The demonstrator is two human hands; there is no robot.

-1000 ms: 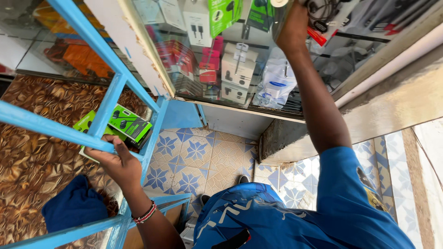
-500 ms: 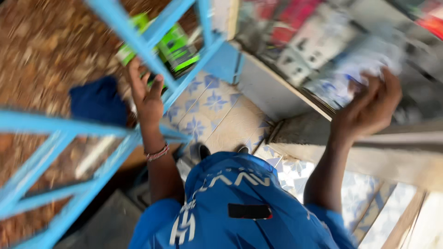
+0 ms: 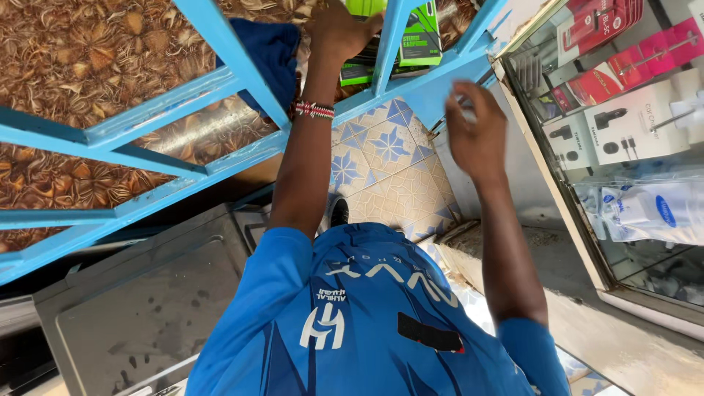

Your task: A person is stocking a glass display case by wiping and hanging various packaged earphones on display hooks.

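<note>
The left hand (image 3: 339, 33) has its grip on the green boxes (image 3: 400, 37), which sit behind the blue bars (image 3: 242, 70). The right hand (image 3: 477, 136) is open and empty, just below them. The boxes could slip and fall to the tiled floor (image 3: 381, 158), because one hand holds the whole stack.

A small shop: a glass display case (image 3: 587, 242) holds boxed phone chargers (image 3: 623, 128) and packaged accessories (image 3: 609, 37), beside a blue-framed counter (image 3: 220, 139).

Green boxes (image 3: 411, 37) partly behind blue frame (image 3: 220, 95)
</note>
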